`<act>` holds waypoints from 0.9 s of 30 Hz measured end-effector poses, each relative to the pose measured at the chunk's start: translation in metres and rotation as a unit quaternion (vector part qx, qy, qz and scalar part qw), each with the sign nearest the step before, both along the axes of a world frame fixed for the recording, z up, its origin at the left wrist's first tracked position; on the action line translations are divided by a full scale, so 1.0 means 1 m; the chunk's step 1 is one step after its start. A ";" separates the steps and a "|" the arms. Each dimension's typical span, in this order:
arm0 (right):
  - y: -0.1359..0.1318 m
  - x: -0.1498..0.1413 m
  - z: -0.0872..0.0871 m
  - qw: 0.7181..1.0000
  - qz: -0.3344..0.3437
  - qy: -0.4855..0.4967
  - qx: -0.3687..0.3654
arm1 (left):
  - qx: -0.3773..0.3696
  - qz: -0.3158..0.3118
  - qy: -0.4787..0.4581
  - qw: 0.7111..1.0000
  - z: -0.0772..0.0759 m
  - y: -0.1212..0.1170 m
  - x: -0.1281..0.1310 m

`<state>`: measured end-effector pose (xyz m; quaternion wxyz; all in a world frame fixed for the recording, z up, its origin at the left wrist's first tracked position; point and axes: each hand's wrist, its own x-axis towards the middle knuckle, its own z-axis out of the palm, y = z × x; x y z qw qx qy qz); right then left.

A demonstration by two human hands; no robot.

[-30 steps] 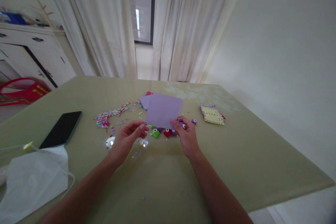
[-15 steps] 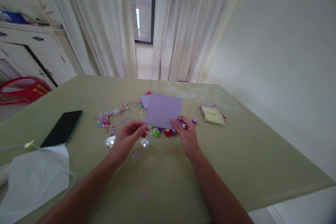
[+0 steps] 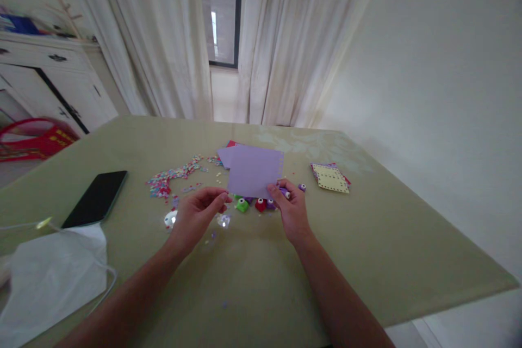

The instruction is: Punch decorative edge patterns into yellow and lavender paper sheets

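My right hand (image 3: 291, 212) pinches the lower right corner of a sheet of purple paper (image 3: 255, 171), with small punched notches along its right edge. A small purple craft punch (image 3: 284, 193) with a white knob shows between its thumb and fingers; the grip is partly hidden. Near the paper's lower left corner, my left hand (image 3: 199, 209) has thumb and fingertips pressed together. Whether it holds anything is too small to tell. Below the paper sit a green craft punch (image 3: 242, 205) and a red craft punch (image 3: 260, 204), with purple ones beside them.
Colourful paper bits (image 3: 169, 179) lie scattered left of the paper. A black phone (image 3: 98, 198) and a white face mask (image 3: 57, 277) are on the left. Right of my hands are another purple punch (image 3: 302, 187) and a stack of punched cards, yellow card (image 3: 331, 179) on top.
The purple paper and my right hand have shifted very slightly to the right. My left hand stays almost in place, its fingers still together.
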<state>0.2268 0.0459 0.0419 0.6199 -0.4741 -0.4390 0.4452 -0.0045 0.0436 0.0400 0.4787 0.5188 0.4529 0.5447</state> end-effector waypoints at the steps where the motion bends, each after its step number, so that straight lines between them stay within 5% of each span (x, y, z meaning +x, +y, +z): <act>1: 0.000 0.000 0.000 1.000 -0.002 0.003 0.000 | 0.004 0.002 0.006 1.000 0.000 0.000 0.000; 27: -0.001 0.001 0.000 0.999 0.011 -0.020 0.031 | -0.010 -0.002 -0.007 1.000 0.000 -0.001 0.004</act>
